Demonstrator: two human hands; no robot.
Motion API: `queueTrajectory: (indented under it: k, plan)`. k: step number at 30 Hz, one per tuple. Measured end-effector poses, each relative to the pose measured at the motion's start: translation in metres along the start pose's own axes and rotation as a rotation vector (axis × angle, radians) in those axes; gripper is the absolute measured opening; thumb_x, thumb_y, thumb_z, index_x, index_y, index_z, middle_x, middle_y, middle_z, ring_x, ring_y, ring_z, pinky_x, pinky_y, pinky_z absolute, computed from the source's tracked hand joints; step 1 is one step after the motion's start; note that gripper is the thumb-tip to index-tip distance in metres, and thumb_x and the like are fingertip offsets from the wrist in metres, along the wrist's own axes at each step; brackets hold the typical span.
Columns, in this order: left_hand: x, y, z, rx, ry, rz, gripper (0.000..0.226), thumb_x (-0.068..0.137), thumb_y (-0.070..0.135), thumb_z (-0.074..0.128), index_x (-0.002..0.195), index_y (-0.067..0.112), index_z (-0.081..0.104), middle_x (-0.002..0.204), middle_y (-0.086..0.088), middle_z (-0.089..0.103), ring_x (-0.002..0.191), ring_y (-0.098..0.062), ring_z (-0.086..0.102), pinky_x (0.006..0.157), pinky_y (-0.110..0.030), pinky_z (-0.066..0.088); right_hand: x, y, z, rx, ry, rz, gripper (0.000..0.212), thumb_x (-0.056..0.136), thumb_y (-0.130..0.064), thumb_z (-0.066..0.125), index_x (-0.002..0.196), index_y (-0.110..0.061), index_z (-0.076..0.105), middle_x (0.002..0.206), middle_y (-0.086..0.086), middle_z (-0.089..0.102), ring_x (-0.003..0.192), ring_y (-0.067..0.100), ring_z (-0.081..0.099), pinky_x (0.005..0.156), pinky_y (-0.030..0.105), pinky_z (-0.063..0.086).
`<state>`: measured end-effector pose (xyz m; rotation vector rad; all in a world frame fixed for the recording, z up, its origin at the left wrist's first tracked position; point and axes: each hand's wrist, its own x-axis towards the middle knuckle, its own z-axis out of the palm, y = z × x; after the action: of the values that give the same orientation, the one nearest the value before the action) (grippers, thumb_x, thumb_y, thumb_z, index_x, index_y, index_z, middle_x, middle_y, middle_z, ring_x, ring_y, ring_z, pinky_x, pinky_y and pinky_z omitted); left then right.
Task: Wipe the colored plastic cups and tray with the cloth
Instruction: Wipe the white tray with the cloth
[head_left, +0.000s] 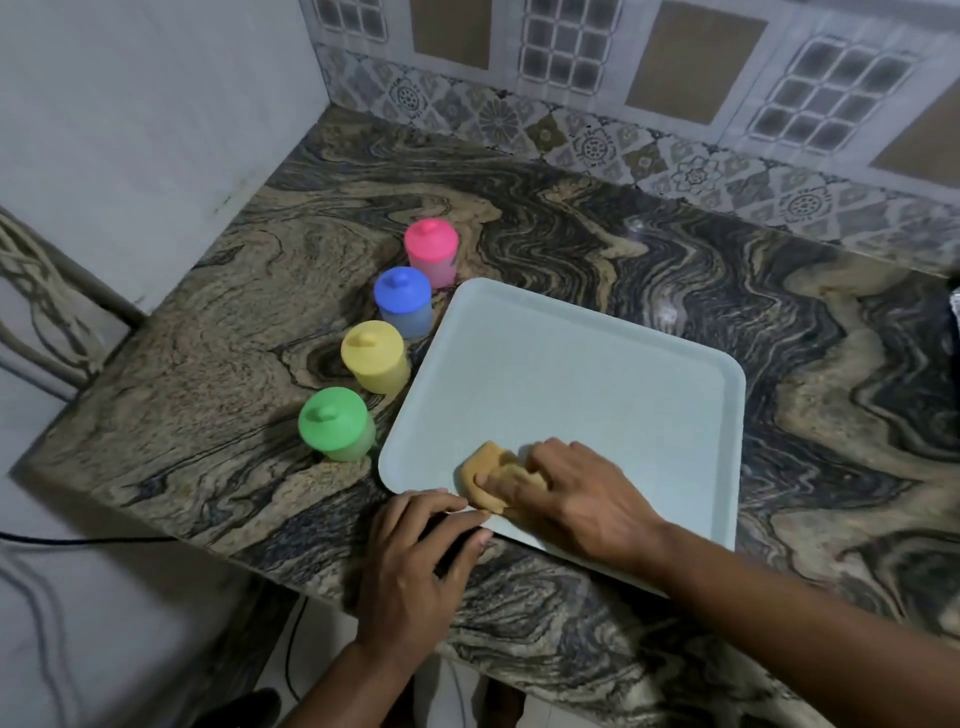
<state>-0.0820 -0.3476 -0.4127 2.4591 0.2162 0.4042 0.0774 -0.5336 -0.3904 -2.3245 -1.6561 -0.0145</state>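
Observation:
A pale blue tray (571, 374) lies flat on the marbled counter. My right hand (576, 496) presses a tan cloth (485, 475) onto the tray's near left corner, fingers curled over it. My left hand (415, 561) holds the tray's near edge, fingertips on the rim beside the cloth. Left of the tray stands a row of lidded cups: pink cup (432, 252) farthest, then blue cup (403, 301), yellow cup (375, 356), and green cup (336, 423) nearest.
The counter (675, 249) meets a patterned tile wall at the back and a plain wall (130, 130) on the left. Its near edge drops off by my left wrist. A dark cable (78, 540) runs below the counter on the left.

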Motion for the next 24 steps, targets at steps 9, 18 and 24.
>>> queueTrajectory:
  k: [9, 18, 24]
  plan:
    - [0.0, 0.002, -0.001, 0.077, 0.009, 0.01, 0.02, 0.097, 0.038, 0.071, 0.111, 0.026, 0.08, 0.113, 0.006, 0.068, 0.111, -0.021, 0.064, 0.093, -0.04, 0.052, 0.064, 0.13, -0.017, -0.106, 0.252, 0.269, 0.037, 0.103, -0.04, 0.06, 0.135, -0.027, 0.073, 0.09, 0.014, 0.054, 0.076, 0.039, 0.06, 0.061, 0.042, 0.047]
    - [0.001, 0.012, -0.003, -0.001, 0.017, 0.011, 0.027, 0.094, 0.034, 0.074, 0.12, 0.028, 0.078, 0.115, 0.005, 0.064, 0.113, -0.022, 0.059, 0.094, -0.039, 0.052, 0.024, 0.097, -0.05, -0.071, 0.173, 0.251, 0.045, 0.106, -0.043, 0.044, 0.144, -0.034, 0.067, 0.088, 0.011, 0.047, 0.074, 0.033, 0.052, 0.059, 0.035, 0.036]
    - [0.005, 0.041, 0.025, -0.11, -0.176, 0.174, 0.026, 0.096, 0.038, 0.075, 0.12, 0.029, 0.078, 0.113, 0.011, 0.064, 0.112, -0.015, 0.057, 0.091, -0.038, 0.052, -0.072, 0.014, -0.031, -0.005, -0.014, 0.119, 0.047, 0.115, -0.046, 0.03, 0.149, -0.037, 0.061, 0.098, 0.005, 0.055, 0.083, 0.022, 0.047, 0.065, 0.036, 0.039]
